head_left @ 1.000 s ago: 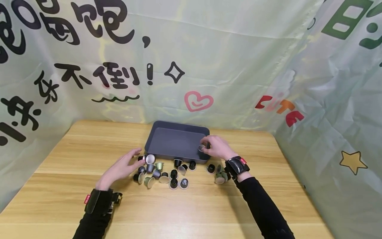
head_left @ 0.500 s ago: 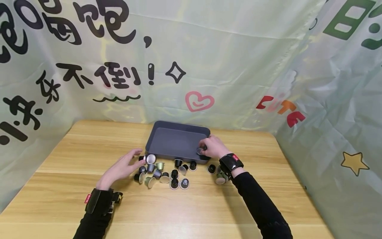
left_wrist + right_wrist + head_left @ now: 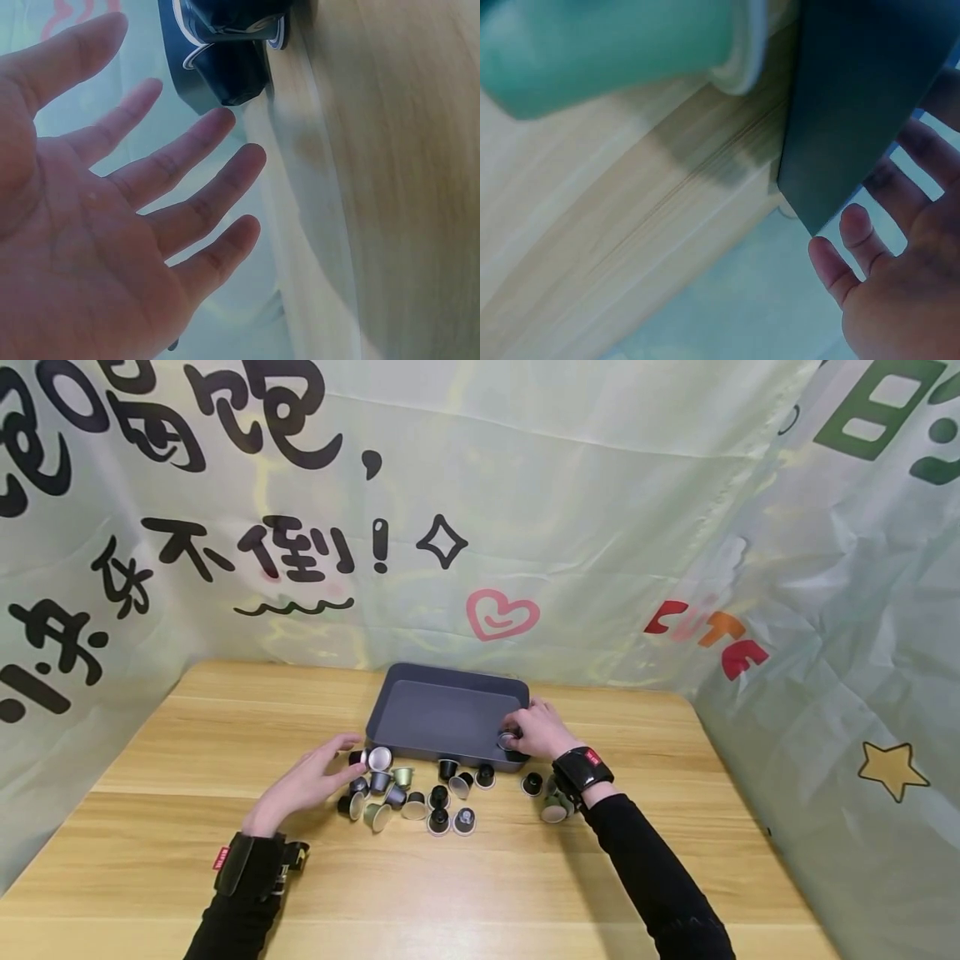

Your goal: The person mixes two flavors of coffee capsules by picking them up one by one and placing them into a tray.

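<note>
In the head view my right hand (image 3: pixel 542 732) reaches over the near right corner of a dark grey tray (image 3: pixel 420 752). Its thumb and fingers pinch a coffee capsule (image 3: pixel 506 741), silvery rim showing, low over the tray floor. The right wrist view shows the fingers past the tray's outer wall (image 3: pixel 840 112); the capsule is hidden there. My left hand (image 3: pixel 307 781) lies with fingers spread beside the left cluster of capsules, fingertips close to a white-lidded capsule (image 3: pixel 379 758). In the left wrist view the open palm holds nothing, below dark capsules (image 3: pixel 229 71).
Several black, blue and green capsules lie in front of the tray, such as a green one (image 3: pixel 377 816) and a black one (image 3: pixel 438 821). More green capsules (image 3: pixel 554 810) sit under the right wrist. A printed cloth (image 3: pixel 600 527) hangs behind the wooden table (image 3: pixel 420 902).
My right hand has moved slightly left and down into the tray corner with the capsule, then stayed nearly still. The left hand keeps its place.
</note>
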Available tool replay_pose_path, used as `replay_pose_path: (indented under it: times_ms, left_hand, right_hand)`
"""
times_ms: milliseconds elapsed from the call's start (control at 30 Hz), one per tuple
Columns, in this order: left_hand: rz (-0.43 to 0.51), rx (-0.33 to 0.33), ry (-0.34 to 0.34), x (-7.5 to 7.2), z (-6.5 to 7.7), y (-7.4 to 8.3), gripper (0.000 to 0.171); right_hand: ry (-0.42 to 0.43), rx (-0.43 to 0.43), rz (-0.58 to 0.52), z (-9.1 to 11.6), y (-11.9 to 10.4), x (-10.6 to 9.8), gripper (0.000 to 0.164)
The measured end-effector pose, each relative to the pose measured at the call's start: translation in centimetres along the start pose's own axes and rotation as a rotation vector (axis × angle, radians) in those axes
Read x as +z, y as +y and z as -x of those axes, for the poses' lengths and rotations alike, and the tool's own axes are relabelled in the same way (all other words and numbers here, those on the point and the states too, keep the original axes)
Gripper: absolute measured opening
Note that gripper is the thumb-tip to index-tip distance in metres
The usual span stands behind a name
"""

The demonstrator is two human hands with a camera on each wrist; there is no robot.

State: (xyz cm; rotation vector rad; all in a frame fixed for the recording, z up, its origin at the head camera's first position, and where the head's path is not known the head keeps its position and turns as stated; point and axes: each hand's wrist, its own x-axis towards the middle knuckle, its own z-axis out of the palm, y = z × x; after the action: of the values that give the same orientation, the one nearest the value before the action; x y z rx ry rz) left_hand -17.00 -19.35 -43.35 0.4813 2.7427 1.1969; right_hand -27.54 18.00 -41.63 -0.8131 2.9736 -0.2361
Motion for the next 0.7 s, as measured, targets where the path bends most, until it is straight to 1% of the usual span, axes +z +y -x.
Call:
replay_pose_path:
  times_ms: [133, 267, 333, 467, 700]
  left_hand:
    - [-0.001, 0.012, -0.001, 0.0, 0.0, 0.1, 0.054]
    - [-0.002, 0.019, 0.005, 0.0, 0.0, 0.1, 0.052]
    - [0.0, 0.023, 0.007, 0.0, -0.1, 0.1, 0.051]
    - [-0.007, 0.03, 0.011, 0.0, -0.1, 0.0, 0.046]
    - [-0.022, 0.03, 0.016, 0.0, 0.0, 0.1, 0.043]
  right_hand:
    - [0.026, 0.013, -0.032, 0.6, 0.0, -0.3, 0.029]
    - [0.092, -0.009, -0.075, 1.6, 0.0, -0.7, 0.037]
    - [0.13, -0.017, -0.113, 2.3, -0.1, -0.9, 0.038]
    - [0.187, 0.011, -0.233, 3.9, -0.1, -1.1, 0.04]
    - [0.276, 0.05, -0.413, 6.5, 0.8, -0.5, 0.041]
